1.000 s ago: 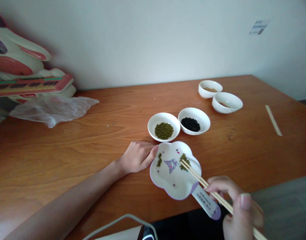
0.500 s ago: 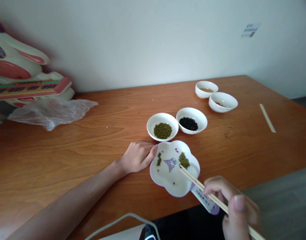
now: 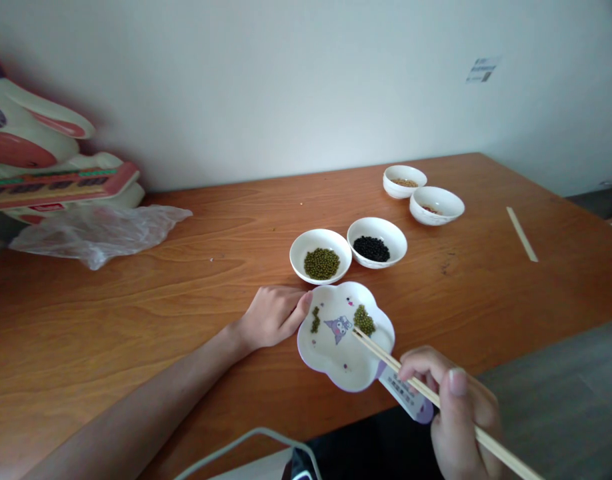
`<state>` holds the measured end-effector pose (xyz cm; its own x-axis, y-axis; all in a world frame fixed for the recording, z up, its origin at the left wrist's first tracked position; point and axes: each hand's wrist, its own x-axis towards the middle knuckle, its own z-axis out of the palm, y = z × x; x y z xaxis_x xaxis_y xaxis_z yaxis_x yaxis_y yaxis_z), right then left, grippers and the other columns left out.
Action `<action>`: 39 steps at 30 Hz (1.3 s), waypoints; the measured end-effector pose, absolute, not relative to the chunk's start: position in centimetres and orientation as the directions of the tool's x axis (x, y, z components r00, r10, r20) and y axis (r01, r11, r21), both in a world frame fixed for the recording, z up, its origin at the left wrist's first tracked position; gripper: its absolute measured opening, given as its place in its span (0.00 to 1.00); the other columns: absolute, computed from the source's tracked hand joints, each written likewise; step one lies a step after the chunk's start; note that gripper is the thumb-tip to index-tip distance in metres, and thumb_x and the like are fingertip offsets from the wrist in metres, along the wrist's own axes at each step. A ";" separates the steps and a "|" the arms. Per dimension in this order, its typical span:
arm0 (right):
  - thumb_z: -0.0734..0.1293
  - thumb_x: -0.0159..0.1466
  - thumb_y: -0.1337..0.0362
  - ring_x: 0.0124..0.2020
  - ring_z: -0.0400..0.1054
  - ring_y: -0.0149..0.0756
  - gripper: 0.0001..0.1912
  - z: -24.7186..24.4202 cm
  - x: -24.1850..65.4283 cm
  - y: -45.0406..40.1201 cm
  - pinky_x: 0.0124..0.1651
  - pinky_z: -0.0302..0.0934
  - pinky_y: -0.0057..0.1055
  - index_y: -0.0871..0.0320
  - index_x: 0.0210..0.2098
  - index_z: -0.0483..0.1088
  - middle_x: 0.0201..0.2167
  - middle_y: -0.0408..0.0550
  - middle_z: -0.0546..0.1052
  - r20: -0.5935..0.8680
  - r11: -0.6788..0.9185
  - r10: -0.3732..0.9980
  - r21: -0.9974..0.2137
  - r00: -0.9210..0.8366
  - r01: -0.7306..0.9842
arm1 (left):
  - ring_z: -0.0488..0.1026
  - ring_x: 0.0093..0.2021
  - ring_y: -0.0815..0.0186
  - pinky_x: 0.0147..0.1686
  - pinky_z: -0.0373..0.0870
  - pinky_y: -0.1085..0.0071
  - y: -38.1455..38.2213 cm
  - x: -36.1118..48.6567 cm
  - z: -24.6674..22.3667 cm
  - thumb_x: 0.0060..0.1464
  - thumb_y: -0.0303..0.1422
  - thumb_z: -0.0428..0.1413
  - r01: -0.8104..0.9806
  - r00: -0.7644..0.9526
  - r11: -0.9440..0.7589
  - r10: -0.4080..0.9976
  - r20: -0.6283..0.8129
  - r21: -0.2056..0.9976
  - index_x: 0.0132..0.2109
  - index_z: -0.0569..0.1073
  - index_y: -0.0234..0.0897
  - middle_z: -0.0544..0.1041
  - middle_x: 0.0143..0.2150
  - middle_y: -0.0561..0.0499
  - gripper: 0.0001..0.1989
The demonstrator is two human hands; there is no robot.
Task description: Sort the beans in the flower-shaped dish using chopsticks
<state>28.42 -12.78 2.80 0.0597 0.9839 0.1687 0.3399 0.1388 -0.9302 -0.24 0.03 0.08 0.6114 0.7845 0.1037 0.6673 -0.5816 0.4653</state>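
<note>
while the left hand (image 3: pixel 276 317) rests at the left edge of the flower-shaped plate (image 3: pixel 331 357), its thumb meets the rim; i cannot tell whether it grips. the right hand (image 3: pixel 455 403), off the plate's lower right, pinches the chopsticks (image 3: pixel 381 353), which slant up and left over the plate. their tips sit close together just beside the larger green bean clump (image 3: pixel 364 321), on the plate's right; the smaller row (image 3: pixel 315 320) lies on its left, nearer the left hand.
</note>
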 end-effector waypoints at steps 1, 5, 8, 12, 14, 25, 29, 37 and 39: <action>0.49 0.77 0.47 0.22 0.63 0.33 0.31 2.8 28.4 -12.8 0.25 0.54 0.32 0.56 0.33 0.74 0.25 0.47 0.74 0.160 0.125 0.984 -0.933 0.080 0.337 | 0.67 0.29 0.68 0.33 0.58 0.70 0.0 -0.2 0.1 0.76 0.39 0.37 0.665 0.613 -0.582 0.783 0.103 0.467 0.31 0.64 0.38 0.71 0.28 0.52 0.23; 0.49 0.78 0.52 0.24 0.67 0.33 0.30 2.4 28.6 -12.6 0.25 0.57 0.31 0.56 0.32 0.75 0.27 0.48 0.77 0.267 0.233 0.962 -0.907 0.051 0.350 | 0.66 0.28 0.68 0.32 0.58 0.70 0.1 -0.2 0.0 0.76 0.39 0.37 0.665 0.615 -0.580 0.783 0.096 0.470 0.32 0.64 0.37 0.71 0.28 0.52 0.24; 0.49 0.78 0.54 0.24 0.69 0.31 0.30 2.1 29.0 -12.2 0.24 0.59 0.29 0.57 0.32 0.75 0.27 0.47 0.78 0.379 0.346 0.925 -0.862 0.018 0.371 | 0.66 0.28 0.68 0.33 0.58 0.70 0.1 -0.3 -0.1 0.76 0.39 0.37 0.672 0.612 -0.576 0.786 0.090 0.466 0.32 0.65 0.37 0.71 0.28 0.52 0.24; 0.49 0.78 0.53 0.27 0.72 0.33 0.30 2.5 29.0 -12.0 0.27 0.63 0.29 0.56 0.33 0.76 0.28 0.48 0.79 0.419 0.380 0.907 -0.848 0.030 0.371 | 0.66 0.29 0.69 0.33 0.58 0.71 0.1 -0.3 0.0 0.76 0.39 0.37 0.678 0.604 -0.567 0.792 0.085 0.469 0.32 0.64 0.37 0.71 0.29 0.52 0.24; 0.48 0.78 0.51 0.29 0.73 0.34 0.32 2.9 29.0 -11.9 0.28 0.64 0.29 0.56 0.32 0.76 0.29 0.48 0.79 0.462 0.410 0.884 -0.835 0.064 0.367 | 0.67 0.29 0.69 0.33 0.57 0.71 0.0 -0.2 0.0 0.76 0.39 0.37 0.677 0.602 -0.564 0.794 0.084 0.473 0.32 0.64 0.37 0.72 0.29 0.52 0.24; 0.50 0.75 0.39 0.34 0.75 0.38 0.37 5.0 24.1 -7.4 0.31 0.66 0.32 0.54 0.30 0.79 0.28 0.47 0.77 0.534 0.526 0.757 -0.840 0.375 0.135 | 0.67 0.29 0.68 0.32 0.56 0.69 0.0 -0.3 -0.3 0.76 0.38 0.38 0.666 0.609 -0.583 0.785 0.113 0.466 0.32 0.65 0.37 0.73 0.29 0.52 0.23; 0.49 0.76 0.42 0.28 0.71 0.34 0.34 4.8 22.9 -5.9 0.28 0.63 0.32 0.56 0.34 0.76 0.33 0.48 0.78 0.478 0.449 0.803 -0.878 0.356 0.164 | 0.68 0.30 0.68 0.32 0.56 0.70 0.0 -0.3 -0.2 0.76 0.38 0.38 0.667 0.609 -0.579 0.786 0.103 0.469 0.33 0.65 0.37 0.73 0.30 0.52 0.22; 0.47 0.72 0.33 0.30 0.71 0.37 0.40 4.8 26.0 -8.8 0.32 0.66 0.33 0.55 0.30 0.75 0.32 0.48 0.78 0.407 0.376 0.800 -0.913 0.441 0.160 | 0.67 0.29 0.68 0.32 0.55 0.70 0.0 -0.3 -0.3 0.76 0.39 0.38 0.673 0.604 -0.571 0.791 0.095 0.470 0.33 0.64 0.38 0.72 0.30 0.52 0.22; 0.47 0.71 0.32 0.29 0.71 0.37 0.40 3.7 27.2 -9.7 0.30 0.65 0.32 0.54 0.30 0.76 0.31 0.48 0.78 0.395 0.355 0.807 -0.919 0.440 0.174 | 0.66 0.29 0.68 0.32 0.55 0.69 0.0 -0.3 -0.3 0.76 0.39 0.37 0.673 0.603 -0.569 0.792 0.095 0.473 0.33 0.64 0.38 0.72 0.29 0.53 0.22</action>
<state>27.16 -9.72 3.74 0.4401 0.8066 0.3946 0.1740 0.3545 -0.9187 -0.34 0.02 -0.29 0.6032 0.7920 0.0947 0.6725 -0.5688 0.4734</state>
